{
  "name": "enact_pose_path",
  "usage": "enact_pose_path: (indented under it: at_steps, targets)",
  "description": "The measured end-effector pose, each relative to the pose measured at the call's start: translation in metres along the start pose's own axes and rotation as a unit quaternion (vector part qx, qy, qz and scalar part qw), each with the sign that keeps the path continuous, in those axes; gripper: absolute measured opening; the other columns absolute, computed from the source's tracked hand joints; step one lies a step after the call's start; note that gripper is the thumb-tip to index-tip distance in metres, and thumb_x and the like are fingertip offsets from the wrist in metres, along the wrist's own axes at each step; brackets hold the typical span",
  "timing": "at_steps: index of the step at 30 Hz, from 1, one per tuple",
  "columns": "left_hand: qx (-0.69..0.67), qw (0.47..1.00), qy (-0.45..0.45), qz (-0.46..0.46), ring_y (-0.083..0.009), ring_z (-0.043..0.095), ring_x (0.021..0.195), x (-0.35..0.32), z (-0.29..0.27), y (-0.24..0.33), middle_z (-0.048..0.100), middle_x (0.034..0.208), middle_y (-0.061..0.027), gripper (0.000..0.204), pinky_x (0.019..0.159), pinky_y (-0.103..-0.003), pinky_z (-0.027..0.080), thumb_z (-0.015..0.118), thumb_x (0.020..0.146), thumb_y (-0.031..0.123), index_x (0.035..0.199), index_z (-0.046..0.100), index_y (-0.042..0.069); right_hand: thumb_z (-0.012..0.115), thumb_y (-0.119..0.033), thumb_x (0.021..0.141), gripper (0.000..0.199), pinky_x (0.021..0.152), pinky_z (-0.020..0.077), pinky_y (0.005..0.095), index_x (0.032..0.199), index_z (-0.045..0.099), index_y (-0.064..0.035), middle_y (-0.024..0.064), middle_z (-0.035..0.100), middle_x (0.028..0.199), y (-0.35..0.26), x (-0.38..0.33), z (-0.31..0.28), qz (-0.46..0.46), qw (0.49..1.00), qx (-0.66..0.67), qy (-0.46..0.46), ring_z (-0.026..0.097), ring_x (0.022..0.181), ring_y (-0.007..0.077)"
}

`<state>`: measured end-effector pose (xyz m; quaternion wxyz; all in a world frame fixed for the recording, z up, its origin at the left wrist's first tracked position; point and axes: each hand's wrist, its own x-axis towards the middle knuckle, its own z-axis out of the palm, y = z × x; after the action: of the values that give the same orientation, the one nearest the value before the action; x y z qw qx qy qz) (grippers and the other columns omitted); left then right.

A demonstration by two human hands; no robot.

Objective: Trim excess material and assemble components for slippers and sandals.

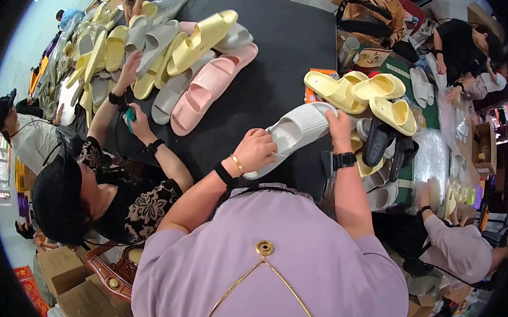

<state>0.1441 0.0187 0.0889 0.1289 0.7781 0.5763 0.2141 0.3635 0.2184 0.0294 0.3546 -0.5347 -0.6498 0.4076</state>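
I hold a white slide sandal [295,132] over the black table [284,50] with both hands. My left hand [255,150] grips its near end, by the heel. My right hand [339,126] pinches its far end at the toe. The sandal lies tilted, its strap and footbed facing up. Just right of it sit yellow sandals [363,91] and black sandals [383,144].
A heap of pink, grey and yellow sandals [179,55] covers the table's left half. A person in a dark floral top [140,204] works at my left with a teal object in hand. Other people sit around the table, and cardboard boxes [77,293] stand at lower left.
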Motion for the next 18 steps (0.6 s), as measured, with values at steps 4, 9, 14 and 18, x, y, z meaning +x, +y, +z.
enact_pose_path:
  at_steps: [4,9,14,18]
  targets:
    - [-0.04,0.996,0.012,-0.082,-0.0254,0.057,0.076,-0.021,0.0,-0.018,0.059,0.072,-0.0066,0.018,0.077,-0.038,0.043,0.073,0.064,0.021,0.073,0.065,0.008,0.059,-0.024,0.083,0.027,0.044,0.0382,0.0266,0.087,0.06,0.0028,0.0069,0.059,0.071,0.012,0.037,-0.037,0.096,0.983,0.091,0.128,0.052,0.053,0.0139]
    - [-0.101,0.956,0.106,-0.252,-0.0215,0.059,0.061,-0.032,0.011,-0.03,0.061,0.07,-0.0099,0.024,0.06,-0.033,0.048,0.073,0.068,0.021,0.077,0.064,0.001,0.057,-0.027,0.085,0.032,0.039,0.037,0.0248,0.099,0.054,0.0017,0.0089,0.058,0.078,-0.007,0.02,-0.034,0.125,0.962,0.21,0.122,0.051,0.05,0.0133]
    - [-0.25,0.887,0.137,-0.364,-0.0193,0.061,0.066,-0.001,0.028,-0.022,0.064,0.072,-0.0124,0.028,0.061,-0.031,0.048,0.07,0.075,0.023,0.085,0.063,-0.002,0.057,-0.03,0.087,0.035,0.043,0.045,0.0255,0.102,0.054,0.0013,0.0116,0.062,0.075,0.01,-0.042,0.016,0.255,0.93,0.183,-0.194,0.058,0.058,0.0152]
    - [-0.163,0.932,0.131,-0.294,-0.0318,0.063,0.074,0.006,0.047,-0.034,0.065,0.082,-0.016,0.026,0.068,-0.039,0.05,0.065,0.077,0.02,0.094,0.064,0.0,0.064,-0.027,0.079,0.036,0.067,0.0504,0.0365,0.098,0.058,0.0039,0.015,0.065,0.085,0.079,-0.051,0.014,0.084,0.982,-0.139,-0.091,0.064,0.073,0.0273]
